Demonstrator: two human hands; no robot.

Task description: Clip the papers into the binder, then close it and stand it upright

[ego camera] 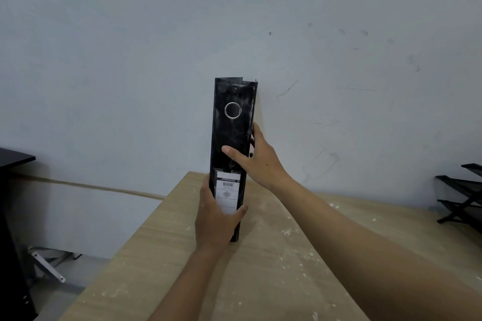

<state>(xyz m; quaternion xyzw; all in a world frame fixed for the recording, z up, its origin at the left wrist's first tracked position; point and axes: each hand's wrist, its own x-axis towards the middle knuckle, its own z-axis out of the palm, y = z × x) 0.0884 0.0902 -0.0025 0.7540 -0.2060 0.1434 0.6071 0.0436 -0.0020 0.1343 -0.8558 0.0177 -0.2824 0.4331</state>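
A black lever-arch binder (233, 128) stands upright and closed on the wooden table (260, 268), its scuffed spine facing me with a metal finger ring near the top and a white label low down. My left hand (215, 219) wraps around the lower spine, thumb on the right edge over the label. My right hand (257, 157) grips the binder's right side at mid height, thumb lying across the spine. No papers show from outside the binder.
The pale wall stands right behind the binder. The table's left edge runs diagonally down to the left, with floor and a metal bracket (48, 266) beyond it. A black rack (464, 198) sits at the far right. Dark furniture (13, 216) stands at the left.
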